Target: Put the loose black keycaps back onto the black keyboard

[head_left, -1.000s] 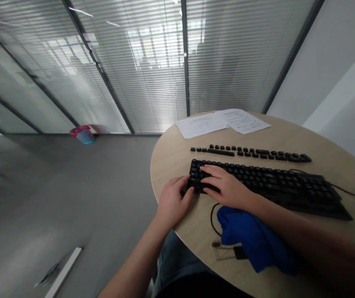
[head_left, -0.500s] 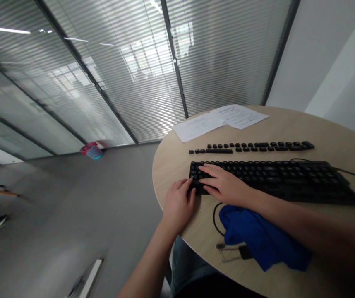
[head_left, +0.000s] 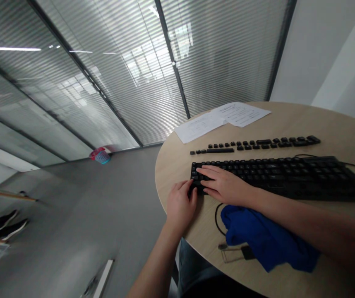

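Observation:
A black keyboard lies on the round wooden table. My left hand grips the keyboard's left end, its thumb and fingers bent around the near corner. Over the keys at that same end rests my right hand, fingers apart and fingertips touching the keys, close beside the left hand. Behind the keyboard, loose black keycaps are laid out in two rows, with a long spacebar among them. Under my right forearm sits a crumpled blue cloth. What lies beneath my fingers is hidden.
Printed papers lie at the table's far edge. A wire tool sits by the blue cloth, near a black cable loop. Glass partitions with blinds stand behind. A waste basket is on the floor.
The view has shifted slightly, so the floor and basket appear farther right. Both hands stay at the keyboard's left end, and the right fingers have moved only a little.

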Available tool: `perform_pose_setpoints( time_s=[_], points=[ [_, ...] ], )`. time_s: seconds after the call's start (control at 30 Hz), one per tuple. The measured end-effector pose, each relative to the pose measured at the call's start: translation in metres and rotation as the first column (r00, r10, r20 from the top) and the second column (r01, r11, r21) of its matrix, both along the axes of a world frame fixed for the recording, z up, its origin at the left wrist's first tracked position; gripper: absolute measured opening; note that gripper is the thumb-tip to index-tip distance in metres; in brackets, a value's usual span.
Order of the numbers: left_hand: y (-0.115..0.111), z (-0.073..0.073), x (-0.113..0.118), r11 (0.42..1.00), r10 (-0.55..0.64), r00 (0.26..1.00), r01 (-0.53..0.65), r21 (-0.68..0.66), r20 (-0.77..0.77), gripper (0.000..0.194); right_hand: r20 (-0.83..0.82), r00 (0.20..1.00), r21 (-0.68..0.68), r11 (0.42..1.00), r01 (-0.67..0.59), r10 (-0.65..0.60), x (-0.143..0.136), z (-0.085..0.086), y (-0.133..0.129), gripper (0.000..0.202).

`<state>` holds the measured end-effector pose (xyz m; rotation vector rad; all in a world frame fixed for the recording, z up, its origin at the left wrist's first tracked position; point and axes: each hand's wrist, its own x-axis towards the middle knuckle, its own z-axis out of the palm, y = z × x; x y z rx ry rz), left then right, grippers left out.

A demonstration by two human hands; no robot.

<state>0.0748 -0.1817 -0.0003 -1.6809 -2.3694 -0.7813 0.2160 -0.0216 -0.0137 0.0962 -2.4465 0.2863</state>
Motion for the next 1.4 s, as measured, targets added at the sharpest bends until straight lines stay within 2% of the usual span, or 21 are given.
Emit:
perform_pose_setpoints(
  time_s=[0.3, 0.5, 0.63, 0.8, 0.97, 1.07, 1.17, 1.3, 1.4],
  points=[
    [-0.003, -0.006, -0.006, 0.998, 0.019, 0.978, -0.031, 0.052, 0.205, 0.031, 0.008, 0.997, -0.063, 0.995, -0.077, 0.078, 0.003, -0.005, 0.007, 0.027],
    [0.003, -0.001, -0.010, 0.997, 0.050, 0.920, -0.070, 0.036, 0.390, 0.031, 0.071, 0.992, 0.000, 0.995, -0.103, 0.103, 0.003, -0.004, 0.007, 0.032],
    [0.008, -0.001, -0.017, 0.997, 0.052, 0.908, -0.068, 0.025, 0.416, 0.029, 0.129, 0.985, 0.036, 0.992, -0.124, 0.118, 0.002, -0.005, 0.004, 0.041],
    [0.011, -0.003, -0.023, 0.999, 0.034, 0.913, -0.045, 0.017, 0.406, 0.027, 0.001, 0.999, -0.059, 0.997, -0.042, 0.042, 0.003, -0.005, 0.005, 0.034],
    [0.010, 0.002, -0.027, 0.999, -0.035, 0.954, 0.032, 0.015, 0.298, 0.027, -0.094, 0.995, -0.152, 0.988, 0.026, -0.041, 0.002, -0.004, 0.005, 0.030],
    [0.012, 0.012, -0.030, 0.983, -0.169, 0.984, 0.172, -0.065, 0.049, 0.028, -0.110, 0.992, -0.188, 0.981, 0.043, -0.065, 0.002, -0.003, 0.005, 0.033],
    [0.017, 0.024, -0.030, 0.937, -0.297, 0.939, 0.251, -0.243, -0.176, 0.027, -0.127, 0.989, -0.205, 0.978, 0.043, -0.070, 0.002, -0.003, 0.005, 0.034],
    [0.023, 0.037, -0.024, 0.879, -0.354, 0.872, 0.187, -0.439, -0.338, 0.023, -0.129, 0.989, -0.205, 0.978, 0.050, -0.077, 0.002, -0.001, 0.004, 0.033],
    [0.029, 0.045, -0.015, 0.845, -0.380, 0.830, 0.132, -0.518, -0.408, 0.017, -0.142, 0.987, -0.191, 0.981, 0.045, -0.073, 0.002, 0.000, 0.005, 0.032]
  ],
)
